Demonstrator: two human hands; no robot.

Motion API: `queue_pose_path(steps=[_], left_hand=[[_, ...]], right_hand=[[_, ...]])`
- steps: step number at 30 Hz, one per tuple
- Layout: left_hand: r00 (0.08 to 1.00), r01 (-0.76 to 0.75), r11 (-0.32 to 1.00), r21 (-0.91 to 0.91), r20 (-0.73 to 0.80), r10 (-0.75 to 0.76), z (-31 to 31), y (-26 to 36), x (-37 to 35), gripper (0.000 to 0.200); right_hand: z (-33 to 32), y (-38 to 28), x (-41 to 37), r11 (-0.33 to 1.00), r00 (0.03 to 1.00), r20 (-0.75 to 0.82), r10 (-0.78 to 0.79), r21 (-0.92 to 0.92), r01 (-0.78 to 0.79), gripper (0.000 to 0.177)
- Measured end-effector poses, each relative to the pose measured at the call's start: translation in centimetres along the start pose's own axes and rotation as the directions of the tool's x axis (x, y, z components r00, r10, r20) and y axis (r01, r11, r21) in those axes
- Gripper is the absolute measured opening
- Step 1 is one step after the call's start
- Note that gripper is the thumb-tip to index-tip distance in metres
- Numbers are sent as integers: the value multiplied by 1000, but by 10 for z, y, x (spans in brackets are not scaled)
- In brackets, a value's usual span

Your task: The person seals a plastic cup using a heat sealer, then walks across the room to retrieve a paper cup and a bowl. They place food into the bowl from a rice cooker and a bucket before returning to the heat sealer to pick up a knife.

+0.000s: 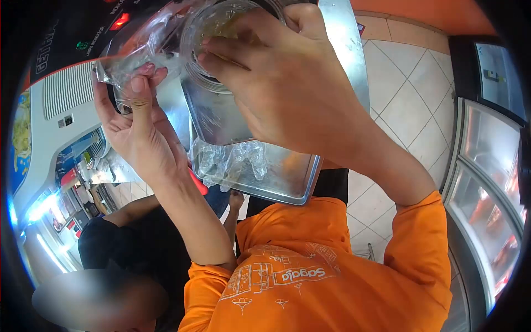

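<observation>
Left hand (135, 119): pinches clear plastic bag (148, 50)
Right hand (293, 83): reaches into round clear tub (192, 58)
Beneath: rectangular silver metal tray (293, 191)

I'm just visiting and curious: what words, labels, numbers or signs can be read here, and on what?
"Sagaja" or "Sagala": orange shirt
"GET…", ending unclear: black panel
"LAMPU INDIKATOR", small: same panel
"INDIKA…", cut off: same panel
Too small or blurred: other shirt lettering; a fragment at the panel's top edge. No readable numbers.

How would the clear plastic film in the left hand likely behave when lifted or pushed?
The clear plastic film should be floppy: it creases and bunches around the left hand. It is probably light for its size, since it looks thin enough to see through. Its glossy highlights suggest it may be somewhat slippery.
</observation>
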State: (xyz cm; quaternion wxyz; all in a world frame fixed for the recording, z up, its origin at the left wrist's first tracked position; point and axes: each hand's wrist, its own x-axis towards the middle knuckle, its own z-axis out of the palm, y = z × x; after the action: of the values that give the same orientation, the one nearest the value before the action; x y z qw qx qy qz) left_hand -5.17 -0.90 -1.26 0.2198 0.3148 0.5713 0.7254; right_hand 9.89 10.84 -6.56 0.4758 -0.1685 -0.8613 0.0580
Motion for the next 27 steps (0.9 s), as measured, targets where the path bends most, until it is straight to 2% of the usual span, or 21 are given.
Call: queue_pose_path(steps=[2,3,5,7,10,12,14,18,20,27], left_hand=[[1000,-13,1000,27,14,12,4,2,-2,70],[999,-28,996,89,-32,31,8,3,-3,75],[995,-43,987,153,-80,56,13,2,-4,80],[978,-207,914,348,47,204,15,-4,-5,86],[984,-150,893,424,-20,175,21,4,0,96],[983,-166,919,358,-15,183,18,0,1,93],[988,-114,976,186,-85,132,22,-2,0,90],[985,-105,987,122,-124,120,18,-4,2,88],[987,-112,988,110,-100,123,15,-3,2,87],[987,-89,988,127,-120,105,15,-1,-6,85]], right_hand=[[-6,7,0,998,998,-30,-63,8,63,24],[-10,7,3,998,998,-7,-59,25,60,25],[-22,4,13,991,990,137,-17,130,-1,26],[-30,2,24,966,957,290,17,242,-91,28],[-38,3,32,923,907,419,44,331,-197,32],[-43,3,33,912,891,451,50,344,-225,33],[-44,4,28,951,887,461,17,267,-158,36],[-36,3,15,913,907,418,41,354,-204,47],[-41,-2,18,994,909,414,49,69,-85,45],[-45,2,15,997,913,407,38,45,-62,45]])
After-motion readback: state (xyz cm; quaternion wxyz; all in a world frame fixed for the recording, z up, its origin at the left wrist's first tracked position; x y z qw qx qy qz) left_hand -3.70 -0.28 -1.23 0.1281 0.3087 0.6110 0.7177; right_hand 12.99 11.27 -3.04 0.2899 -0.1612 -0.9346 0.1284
